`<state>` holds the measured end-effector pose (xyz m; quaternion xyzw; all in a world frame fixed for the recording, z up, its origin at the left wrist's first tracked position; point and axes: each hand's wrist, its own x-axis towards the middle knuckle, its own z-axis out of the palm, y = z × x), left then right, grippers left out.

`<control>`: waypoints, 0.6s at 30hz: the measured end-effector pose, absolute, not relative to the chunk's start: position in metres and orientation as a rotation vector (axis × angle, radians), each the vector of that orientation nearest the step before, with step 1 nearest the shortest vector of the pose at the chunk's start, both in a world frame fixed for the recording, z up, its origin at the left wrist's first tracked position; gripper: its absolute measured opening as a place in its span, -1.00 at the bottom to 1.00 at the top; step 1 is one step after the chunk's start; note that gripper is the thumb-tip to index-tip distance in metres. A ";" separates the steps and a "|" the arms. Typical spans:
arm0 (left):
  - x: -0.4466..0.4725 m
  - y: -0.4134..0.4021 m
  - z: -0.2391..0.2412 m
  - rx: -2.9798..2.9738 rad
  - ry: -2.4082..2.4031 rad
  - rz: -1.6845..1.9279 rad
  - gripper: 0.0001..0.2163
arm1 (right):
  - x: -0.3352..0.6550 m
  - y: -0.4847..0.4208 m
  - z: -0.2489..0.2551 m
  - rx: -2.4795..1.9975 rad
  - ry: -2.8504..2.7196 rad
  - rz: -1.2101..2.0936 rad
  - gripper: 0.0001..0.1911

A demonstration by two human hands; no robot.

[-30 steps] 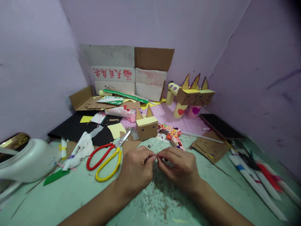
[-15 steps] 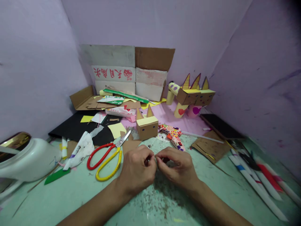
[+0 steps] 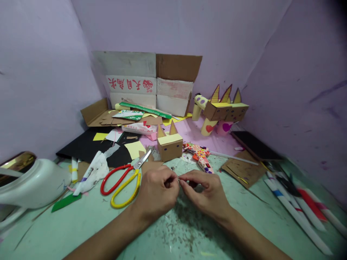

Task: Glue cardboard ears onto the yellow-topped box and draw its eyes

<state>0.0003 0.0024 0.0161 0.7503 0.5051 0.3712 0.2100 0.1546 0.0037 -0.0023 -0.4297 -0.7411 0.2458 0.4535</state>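
Over the front middle of the green tabletop, my left hand (image 3: 159, 186) is closed, its thumb and forefinger pinched together. My right hand (image 3: 204, 191) meets it fingertip to fingertip, also in a pinch. Whatever sits between the fingertips is too small to make out. Just beyond my hands stands a small cardboard box head (image 3: 170, 148) with two pointed ears, a pale yellow top and two dark eye dots. Scissors (image 3: 127, 180) with one red and one yellow handle lie left of my left hand. A flower-patterned glue gun (image 3: 199, 154) rests beyond my right hand.
A white watering can (image 3: 40, 184) stands at the far left. Markers (image 3: 291, 206) lie along the right side, near a brown cardboard piece (image 3: 244, 168). Behind are an unfolded carton (image 3: 132, 85), paper scraps and finished cardboard animals (image 3: 226, 110). Dark specks cover the table beneath my hands.
Both hands keep their pinch and shift only slightly at the fingertips. The things on the table stay where they were.
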 end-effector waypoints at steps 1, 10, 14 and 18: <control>0.000 0.001 0.016 2.144 1.388 1.036 -0.83 | 0.155 0.003 -0.002 -1.064 -1.844 0.607 -0.86; -0.001 -0.003 0.013 2.304 1.290 0.983 -0.84 | 0.154 0.007 -0.003 -1.191 -1.780 0.706 -0.87; -0.001 -0.001 0.012 2.250 1.293 1.015 -0.83 | 0.153 0.008 -0.002 -1.239 -1.678 0.872 -0.88; -0.001 0.001 0.014 2.210 1.277 1.086 -0.84 | 0.152 0.011 0.003 -1.296 -1.430 1.127 -0.88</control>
